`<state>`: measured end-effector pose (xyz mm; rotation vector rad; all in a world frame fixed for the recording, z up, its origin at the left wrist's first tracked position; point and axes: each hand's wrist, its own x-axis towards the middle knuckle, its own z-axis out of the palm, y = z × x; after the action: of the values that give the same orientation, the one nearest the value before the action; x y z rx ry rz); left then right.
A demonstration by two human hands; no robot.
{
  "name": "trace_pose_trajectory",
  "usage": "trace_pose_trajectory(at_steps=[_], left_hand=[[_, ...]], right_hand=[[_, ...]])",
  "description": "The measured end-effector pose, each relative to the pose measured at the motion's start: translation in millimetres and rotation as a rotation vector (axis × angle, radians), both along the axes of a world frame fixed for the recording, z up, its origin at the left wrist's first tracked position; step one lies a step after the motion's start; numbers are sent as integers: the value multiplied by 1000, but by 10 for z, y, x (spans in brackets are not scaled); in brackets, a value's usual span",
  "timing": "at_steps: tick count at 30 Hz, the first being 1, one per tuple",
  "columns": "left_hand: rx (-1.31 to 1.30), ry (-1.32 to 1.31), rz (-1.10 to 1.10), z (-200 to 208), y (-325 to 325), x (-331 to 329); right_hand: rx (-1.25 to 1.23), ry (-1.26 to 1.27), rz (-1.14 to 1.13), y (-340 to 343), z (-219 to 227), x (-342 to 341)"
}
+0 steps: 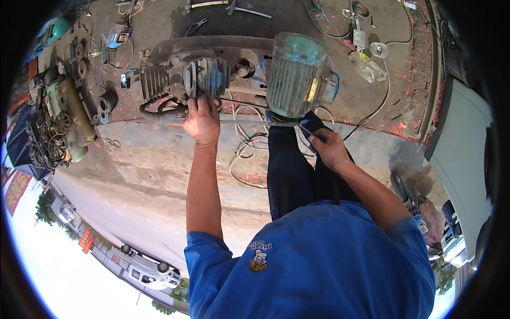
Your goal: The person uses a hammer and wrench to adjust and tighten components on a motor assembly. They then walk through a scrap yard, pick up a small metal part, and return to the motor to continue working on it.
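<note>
A green ribbed electric motor (296,74) and a grimy air compressor pump with finned cylinders (206,75) sit side by side on a dark metal base. My left hand (202,123) reaches to the near edge of the pump, fingers curled down against it; what they grip is hidden. A dark drive belt (244,103) runs from beside that hand toward the motor's pulley (282,120). By the pulley, my right hand (330,149) is closed, thumb against fingers, on a thin rod-like piece (305,129) that points toward the pulley. Its exact kind is unclear.
Pliers (195,26) and a hammer (248,11) lie beyond the base. Loops of pale hose (245,143) lie on the ground near my legs. A clear plastic bag (367,67) is at the right. Old machine parts (56,119) pile up at the left.
</note>
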<state>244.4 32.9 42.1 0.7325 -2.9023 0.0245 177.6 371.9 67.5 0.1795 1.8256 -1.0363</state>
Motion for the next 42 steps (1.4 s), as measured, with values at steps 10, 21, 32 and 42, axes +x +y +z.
trace_pose_trajectory(at_steps=[10, 21, 32, 42], left_hand=[[41, 175, 65, -201, 165, 33], [52, 286, -67, -47, 321, 145], [501, 478, -668, 1476, 1531, -8], [1240, 541, -337, 1510, 1625, 105]], right_hand=[[51, 39, 122, 122, -88, 18], [-216, 168, 35, -77, 42, -124], [-685, -76, -24, -484, 1173, -656], [-518, 118, 76, -329, 1557, -374]])
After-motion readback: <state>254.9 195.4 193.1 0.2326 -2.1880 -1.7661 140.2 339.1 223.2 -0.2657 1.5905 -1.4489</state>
